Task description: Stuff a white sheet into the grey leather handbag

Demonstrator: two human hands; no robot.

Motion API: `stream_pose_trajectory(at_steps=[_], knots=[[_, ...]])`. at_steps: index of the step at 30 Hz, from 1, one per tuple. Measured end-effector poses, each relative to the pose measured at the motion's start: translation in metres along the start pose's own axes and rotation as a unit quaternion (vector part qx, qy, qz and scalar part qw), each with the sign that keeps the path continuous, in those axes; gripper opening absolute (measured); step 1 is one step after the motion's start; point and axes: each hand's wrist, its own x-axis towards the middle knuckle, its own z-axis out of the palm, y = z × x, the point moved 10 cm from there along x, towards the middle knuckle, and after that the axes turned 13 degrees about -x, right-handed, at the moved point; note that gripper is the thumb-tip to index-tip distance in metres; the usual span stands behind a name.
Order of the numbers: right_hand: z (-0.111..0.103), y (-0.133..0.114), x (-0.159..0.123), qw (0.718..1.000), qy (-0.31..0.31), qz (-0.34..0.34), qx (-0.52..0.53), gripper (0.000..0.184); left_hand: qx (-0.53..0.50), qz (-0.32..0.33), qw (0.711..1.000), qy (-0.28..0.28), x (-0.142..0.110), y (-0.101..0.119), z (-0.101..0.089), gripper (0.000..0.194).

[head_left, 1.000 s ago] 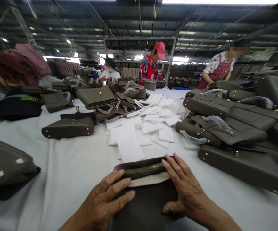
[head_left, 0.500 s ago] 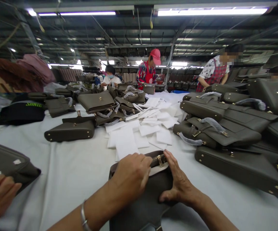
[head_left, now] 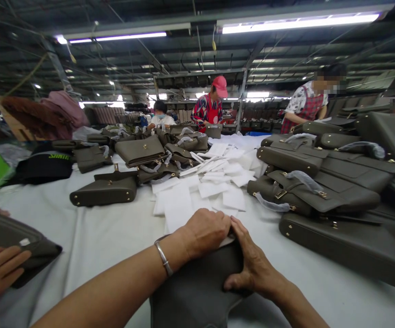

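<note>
The left hand [head_left: 206,232], farther right than a half-second ago, curls over a dark bag [head_left: 194,284] at the white table's [head_left: 108,237] near middle, hiding the zip pull seen earlier; what it pinches cannot be told. The right hand [head_left: 252,262] clasps the bag's right end between thumb and fingers. The frame crops the bag's near end.

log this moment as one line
left hand: fingers curled at opening of dark olive-grey leather-look bag, grip hidden | right hand: fingers spread, touching bag's right edge | beyond: flat white rectangular sheets
</note>
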Motion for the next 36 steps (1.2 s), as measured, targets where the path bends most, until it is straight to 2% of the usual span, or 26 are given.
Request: stream_pose_trajectory(at_steps=[4,7,11,16,19,25,28,34,36], knots=[[-0.002,-0.003,0.0,1.0,0.003,-0.006,-0.014,0.129,-0.043,-0.122,0.991,0.032,-0.01,-0.022,-0.007,0.021],[-0.001,-0.004,-0.001,1.0,0.012,-0.012,-0.025,0.127,-0.095,-0.189,0.976,0.049,-0.013,-0.037,-0.01,0.017],[-0.001,-0.004,-0.004,0.999,0.025,-0.016,-0.037,0.124,-0.157,-0.231,0.958,0.059,-0.011,-0.05,-0.009,0.015],[-0.001,-0.005,-0.001,0.997,0.001,-0.016,-0.073,0.123,-0.183,-0.273,0.942,0.062,-0.02,-0.062,-0.014,0.017],[-0.003,-0.006,0.004,0.995,-0.012,-0.012,-0.103,0.121,-0.184,-0.304,0.933,0.06,-0.042,-0.073,-0.02,0.012],[-0.001,-0.005,0.003,0.993,-0.011,-0.003,-0.114,0.122,-0.202,-0.371,0.903,0.075,-0.114,-0.098,-0.03,0.01],[0.0,-0.006,0.003,0.996,-0.012,0.0,-0.092,0.119,-0.238,-0.388,0.886,0.089,-0.142,-0.106,-0.03,0.01],[-0.003,-0.013,-0.002,0.998,0.01,0.024,-0.057,0.107,-0.257,-0.408,0.866,0.136,-0.162,-0.112,-0.024,0.011],[-0.001,-0.015,-0.006,0.996,0.028,0.043,-0.079,0.106,-0.202,-0.408,0.875,0.162,-0.159,-0.105,-0.025,0.013]])
